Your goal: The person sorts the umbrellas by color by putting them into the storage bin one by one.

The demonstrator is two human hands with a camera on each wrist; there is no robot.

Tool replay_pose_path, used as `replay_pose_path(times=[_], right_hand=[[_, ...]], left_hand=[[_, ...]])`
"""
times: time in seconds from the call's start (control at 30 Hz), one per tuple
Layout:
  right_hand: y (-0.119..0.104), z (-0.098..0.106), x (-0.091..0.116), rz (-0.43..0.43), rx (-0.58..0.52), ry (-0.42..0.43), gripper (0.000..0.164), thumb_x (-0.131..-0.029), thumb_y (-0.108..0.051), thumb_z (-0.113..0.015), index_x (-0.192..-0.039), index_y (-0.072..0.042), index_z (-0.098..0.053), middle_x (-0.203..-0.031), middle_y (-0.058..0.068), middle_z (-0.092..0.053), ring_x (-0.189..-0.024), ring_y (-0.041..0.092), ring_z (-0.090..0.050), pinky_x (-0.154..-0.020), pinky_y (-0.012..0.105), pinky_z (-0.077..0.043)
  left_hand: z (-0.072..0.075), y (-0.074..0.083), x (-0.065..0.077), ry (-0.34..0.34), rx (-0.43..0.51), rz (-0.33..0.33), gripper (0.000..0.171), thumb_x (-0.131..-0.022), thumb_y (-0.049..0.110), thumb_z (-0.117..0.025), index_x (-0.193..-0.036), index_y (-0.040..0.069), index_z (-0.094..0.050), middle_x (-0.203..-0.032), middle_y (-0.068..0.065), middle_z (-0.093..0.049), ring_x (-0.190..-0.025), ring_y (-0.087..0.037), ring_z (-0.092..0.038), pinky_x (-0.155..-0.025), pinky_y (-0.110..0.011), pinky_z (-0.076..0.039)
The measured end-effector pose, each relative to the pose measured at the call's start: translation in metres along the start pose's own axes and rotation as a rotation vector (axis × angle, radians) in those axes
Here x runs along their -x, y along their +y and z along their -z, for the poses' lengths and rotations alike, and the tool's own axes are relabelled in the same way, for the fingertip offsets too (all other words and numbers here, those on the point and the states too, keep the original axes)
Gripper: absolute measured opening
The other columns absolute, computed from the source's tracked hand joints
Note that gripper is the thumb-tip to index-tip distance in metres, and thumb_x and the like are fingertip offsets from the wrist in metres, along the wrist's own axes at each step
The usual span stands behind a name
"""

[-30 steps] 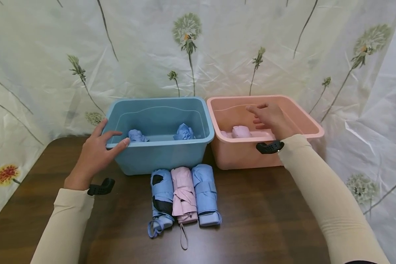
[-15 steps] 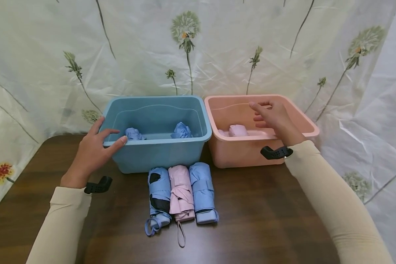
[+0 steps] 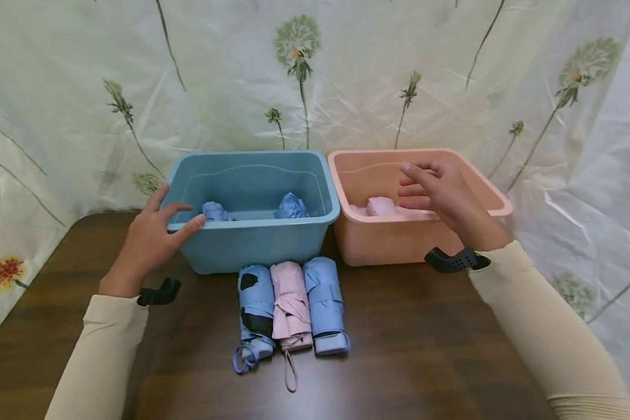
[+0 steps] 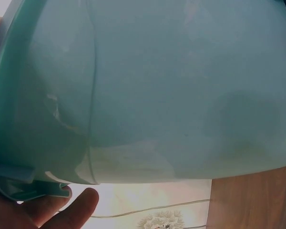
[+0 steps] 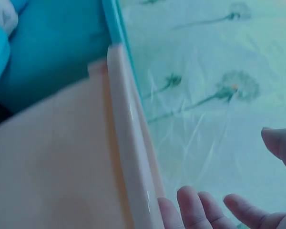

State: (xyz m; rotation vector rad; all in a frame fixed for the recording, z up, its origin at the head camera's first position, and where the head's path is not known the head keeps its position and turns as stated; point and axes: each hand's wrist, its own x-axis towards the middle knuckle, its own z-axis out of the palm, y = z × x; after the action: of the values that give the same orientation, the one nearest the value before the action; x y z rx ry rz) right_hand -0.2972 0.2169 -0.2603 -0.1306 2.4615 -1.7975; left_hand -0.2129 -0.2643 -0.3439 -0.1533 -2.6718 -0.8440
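Three rolled bundles that look like folded umbrellas are laid side by side on the surface (image 3: pixel 409 335) at the lower centre of the frame, just in front of the blue bin (image 3: pixel 257 249). By the look of it, a sorting by colour is in hand: blue bundles (image 3: pixel 291 206) are seen in that bin at centre left, and a pink bundle (image 3: pixel 381 206) in the pink bin (image 3: pixel 388 240) at centre right. A pause between two placings is judged likely, since nothing is held. For the next move, one of the rolls would need to be reached down for, gripped round its middle and lifted.

The right hand (image 3: pixel 441 192) is held over the pink bin, its fingers loosely bent and parted from the thumb. The left hand (image 3: pixel 149 236) is rested at the blue bin's left corner, fingers spread wide about the rim.

The left blue umbrella (image 3: pixel 256 296) is marked by black patches and a looped strap. The pink umbrella (image 3: pixel 292 303) is wrapped with crossed folds, and a thin cord loop is trailed toward the bottom edge. The right blue umbrella (image 3: pixel 325 300) is more neatly banded and ended by a pale cap.
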Motion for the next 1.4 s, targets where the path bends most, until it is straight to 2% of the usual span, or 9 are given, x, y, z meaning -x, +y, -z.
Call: replay_pose_path(times=[0.17,0.3,0.43,0.5,0.63,0.8,0.9,1.2,1.4], right_hand=[[-0.001,-0.006,0.016,0.03,-0.094,-0.038,0.065,-0.085,-0.046,-0.068,-0.128,-0.004,-0.043,-0.111,0.015,-0.058,-0.09,0.022,-0.07,-0.078,0.039,-0.055],[0.001,-0.01,0.026,0.1,-0.179,-0.063,0.051,-0.09,-0.035,-0.067,-0.122,-0.001,-0.047,-0.101,0.011,-0.063,-0.087,0.02,-0.069,-0.076,0.038,-0.056],[0.004,-0.016,0.034,0.158,-0.264,-0.131,0.035,-0.094,-0.024,-0.064,-0.116,0.001,-0.053,-0.097,0.012,-0.065,-0.084,0.022,-0.07,-0.075,0.039,-0.056],[0.007,-0.02,0.038,0.174,-0.26,-0.167,0.028,-0.094,-0.02,-0.064,-0.113,0.0,-0.057,-0.097,0.013,-0.066,-0.084,0.024,-0.071,-0.074,0.04,-0.056],[0.016,-0.03,0.045,0.206,-0.18,-0.211,0.022,-0.095,-0.017,-0.062,-0.11,-0.001,-0.059,-0.1,0.016,-0.065,-0.087,0.028,-0.071,-0.074,0.041,-0.055],[0.025,-0.042,0.055,0.227,-0.067,-0.246,0.03,-0.096,-0.015,-0.06,-0.116,0.007,-0.055,-0.104,0.023,-0.066,-0.087,0.028,-0.071,-0.075,0.043,-0.055],[0.029,-0.049,0.06,0.211,-0.011,-0.279,0.039,-0.095,-0.018,-0.062,-0.121,0.009,-0.052,-0.106,0.026,-0.065,-0.089,0.029,-0.07,-0.076,0.045,-0.055],[0.057,-0.075,0.061,0.125,0.028,-0.43,0.043,-0.095,-0.018,-0.062,-0.127,0.008,-0.049,-0.117,0.03,-0.057,-0.093,0.029,-0.068,-0.075,0.049,-0.056],[0.076,-0.089,0.057,0.061,0.105,-0.463,0.053,-0.092,-0.024,-0.067,-0.134,0.0,-0.045,-0.12,0.026,-0.057,-0.098,0.041,-0.064,-0.073,0.049,-0.056]], left_hand=[[-0.001,-0.001,0.0,-0.004,0.002,-0.002,0.058,-0.091,0.056,-0.056,-0.122,0.007,-0.064,-0.16,-0.013,-0.015,-0.134,-0.052,-0.032,-0.097,-0.071,-0.03],[-0.001,-0.001,-0.001,0.004,-0.003,0.001,0.059,-0.091,0.056,-0.055,-0.122,0.007,-0.064,-0.16,-0.013,-0.015,-0.134,-0.051,-0.031,-0.096,-0.072,-0.031],[-0.001,-0.001,0.0,0.008,-0.007,0.01,0.06,-0.09,0.057,-0.056,-0.123,0.007,-0.063,-0.16,-0.013,-0.016,-0.134,-0.051,-0.031,-0.096,-0.072,-0.03],[-0.001,-0.001,0.0,0.012,-0.008,0.009,0.06,-0.09,0.056,-0.056,-0.122,0.007,-0.064,-0.16,-0.013,-0.016,-0.134,-0.052,-0.031,-0.097,-0.072,-0.029],[-0.001,-0.001,0.0,0.012,-0.006,0.009,0.059,-0.091,0.056,-0.055,-0.122,0.006,-0.064,-0.16,-0.013,-0.016,-0.134,-0.052,-0.03,-0.097,-0.072,-0.029],[-0.001,0.0,-0.001,0.006,-0.004,0.012,0.06,-0.091,0.056,-0.056,-0.123,0.006,-0.063,-0.16,-0.013,-0.016,-0.135,-0.052,-0.029,-0.098,-0.072,-0.028],[-0.002,0.0,-0.001,0.007,-0.007,0.012,0.06,-0.091,0.056,-0.056,-0.123,0.006,-0.063,-0.16,-0.013,-0.016,-0.135,-0.052,-0.029,-0.097,-0.073,-0.028],[-0.002,0.0,-0.001,0.018,-0.014,-0.004,0.06,-0.091,0.055,-0.055,-0.122,0.005,-0.064,-0.159,-0.015,-0.017,-0.134,-0.053,-0.03,-0.096,-0.073,-0.029],[-0.002,0.0,-0.001,0.02,-0.012,-0.004,0.059,-0.091,0.055,-0.055,-0.122,0.006,-0.064,-0.159,-0.014,-0.017,-0.134,-0.053,-0.03,-0.097,-0.073,-0.029]])
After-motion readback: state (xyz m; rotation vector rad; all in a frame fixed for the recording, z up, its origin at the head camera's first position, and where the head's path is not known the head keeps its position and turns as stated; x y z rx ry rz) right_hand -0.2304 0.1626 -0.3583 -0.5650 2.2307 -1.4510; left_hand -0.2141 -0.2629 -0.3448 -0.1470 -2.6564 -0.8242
